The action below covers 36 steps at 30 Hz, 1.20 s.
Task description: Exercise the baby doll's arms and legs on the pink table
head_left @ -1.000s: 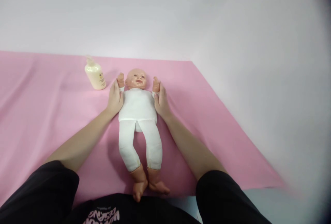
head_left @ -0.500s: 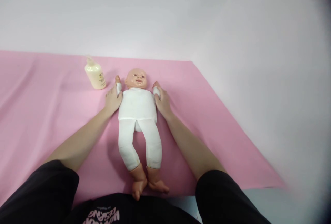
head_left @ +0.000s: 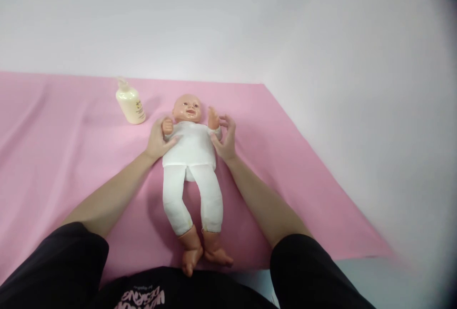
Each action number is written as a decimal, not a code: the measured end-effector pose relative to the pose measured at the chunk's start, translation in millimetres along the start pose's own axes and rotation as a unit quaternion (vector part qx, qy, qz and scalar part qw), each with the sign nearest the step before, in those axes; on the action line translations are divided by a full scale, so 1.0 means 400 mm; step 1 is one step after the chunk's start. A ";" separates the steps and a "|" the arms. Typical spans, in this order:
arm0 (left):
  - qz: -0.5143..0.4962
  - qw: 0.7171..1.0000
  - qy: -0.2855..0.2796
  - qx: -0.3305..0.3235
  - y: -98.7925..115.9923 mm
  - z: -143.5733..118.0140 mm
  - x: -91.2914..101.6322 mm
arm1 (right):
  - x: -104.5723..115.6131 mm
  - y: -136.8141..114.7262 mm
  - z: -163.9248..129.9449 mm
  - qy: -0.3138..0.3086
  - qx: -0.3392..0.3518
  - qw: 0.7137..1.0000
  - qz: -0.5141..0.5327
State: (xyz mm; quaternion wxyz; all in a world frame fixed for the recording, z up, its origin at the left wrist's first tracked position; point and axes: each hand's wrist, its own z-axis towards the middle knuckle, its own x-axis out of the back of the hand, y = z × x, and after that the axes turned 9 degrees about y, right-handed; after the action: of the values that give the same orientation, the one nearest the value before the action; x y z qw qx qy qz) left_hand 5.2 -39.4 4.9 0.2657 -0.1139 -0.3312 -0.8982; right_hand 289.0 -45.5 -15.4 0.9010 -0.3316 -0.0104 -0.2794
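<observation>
Pink cloth is spread over the lower left and centre of the frame. A cream bottle is stood upright left of centre, near the doll's head, not touched. Just right of it, the left hand is wrapped around the doll's arm, fingers closed on it. The doll is laid face up at centre, in white, feet toward the bottom edge. The right hand is set on the doll's other arm, fingers curled loosely around it, thumb on the torso.
</observation>
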 end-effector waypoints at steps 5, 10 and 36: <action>-0.012 0.994 -0.092 -0.065 0.020 0.005 0.016 | 0.007 -0.003 -0.013 -0.087 0.042 0.995 0.031; -0.013 0.996 -0.064 -0.056 0.015 0.006 0.010 | 0.005 -0.006 -0.012 -0.096 0.043 0.994 0.015; 0.061 0.986 -0.057 0.142 -0.061 0.009 -0.014 | -0.008 0.071 0.007 -0.113 -0.191 0.972 -0.071</action>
State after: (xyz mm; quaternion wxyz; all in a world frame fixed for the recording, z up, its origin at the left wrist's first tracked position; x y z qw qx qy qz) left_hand -3.4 -19.1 -7.7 0.3139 -0.1464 -0.4624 -0.8162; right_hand 301.4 -24.5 -30.6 0.7920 -0.5255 -0.0824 -0.2997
